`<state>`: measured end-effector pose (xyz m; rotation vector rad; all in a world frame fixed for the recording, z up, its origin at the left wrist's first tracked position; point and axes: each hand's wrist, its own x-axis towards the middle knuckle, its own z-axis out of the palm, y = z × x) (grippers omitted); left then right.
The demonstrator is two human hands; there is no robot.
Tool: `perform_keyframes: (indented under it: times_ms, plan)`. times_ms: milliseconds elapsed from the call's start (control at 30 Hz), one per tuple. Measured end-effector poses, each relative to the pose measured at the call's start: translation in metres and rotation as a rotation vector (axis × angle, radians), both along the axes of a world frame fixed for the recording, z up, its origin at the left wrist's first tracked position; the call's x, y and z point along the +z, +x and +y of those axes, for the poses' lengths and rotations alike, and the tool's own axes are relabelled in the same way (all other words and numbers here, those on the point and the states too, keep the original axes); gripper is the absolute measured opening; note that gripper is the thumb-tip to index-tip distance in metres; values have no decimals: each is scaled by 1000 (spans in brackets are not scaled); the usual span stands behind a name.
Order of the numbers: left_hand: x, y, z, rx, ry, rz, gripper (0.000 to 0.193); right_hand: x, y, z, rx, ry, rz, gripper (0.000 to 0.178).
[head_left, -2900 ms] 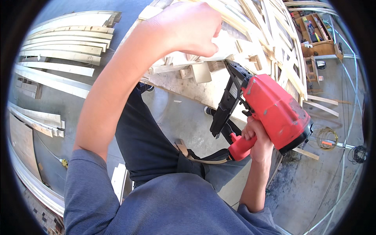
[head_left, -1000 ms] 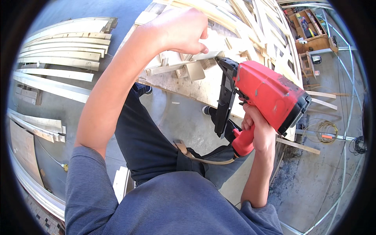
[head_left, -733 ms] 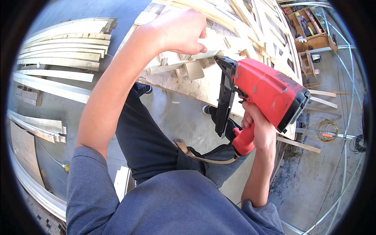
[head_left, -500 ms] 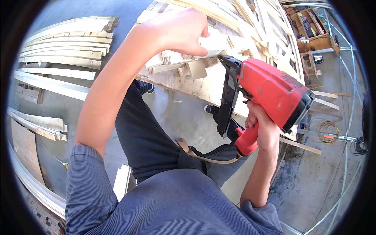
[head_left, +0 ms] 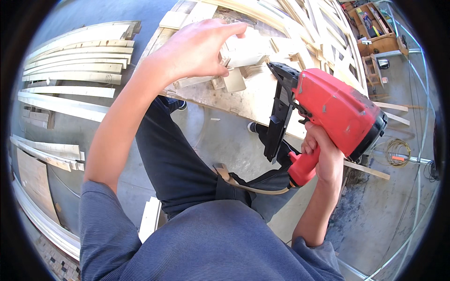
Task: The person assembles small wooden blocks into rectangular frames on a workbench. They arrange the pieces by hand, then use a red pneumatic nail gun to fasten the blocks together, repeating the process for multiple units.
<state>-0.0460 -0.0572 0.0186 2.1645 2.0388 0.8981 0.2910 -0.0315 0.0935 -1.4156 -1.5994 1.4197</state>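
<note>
My right hand [head_left: 326, 152] is wrapped round the handle of a red pneumatic nail gun [head_left: 335, 110]. The gun's black nose and magazine point toward the bench, with the tip just right of some small wood pieces. A tan air hose [head_left: 260, 190] runs from the base of the handle across my lap. My left hand [head_left: 199, 49] hovers over the wooden workbench [head_left: 206, 97], fingers apart and nothing visible between them. Closest to its fingertips are short wood blocks [head_left: 234, 83] and a bright pale piece [head_left: 248, 55]. Overexposure hides detail there.
Long slats [head_left: 318, 28] lie across the bench's far right. Rows of boards [head_left: 77, 67] are stacked on the floor at the left. A wooden tool box [head_left: 375, 28] stands far right, with a coiled yellow hose [head_left: 397, 151] nearer on the floor.
My left hand has drawn back left and its fingers have spread, uncovering more of the pale wood. The nail gun in my right hand has shifted slightly right, its tip away from the blocks.
</note>
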Motion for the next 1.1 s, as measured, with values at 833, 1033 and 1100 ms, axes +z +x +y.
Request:
perform_keyframes:
  times_ms: [833,1033,1100]
  plan:
    - [-1,2,2,-1,3,-34,80,-4,-5,5,68,15,-66,10]
    - [-5,0,3,-11,33,-56,81,1,-10,6,59,-25,-61,11]
    - [-4,0,3,-14,21,-52,81,1,-11,6,64,-25,-69,11]
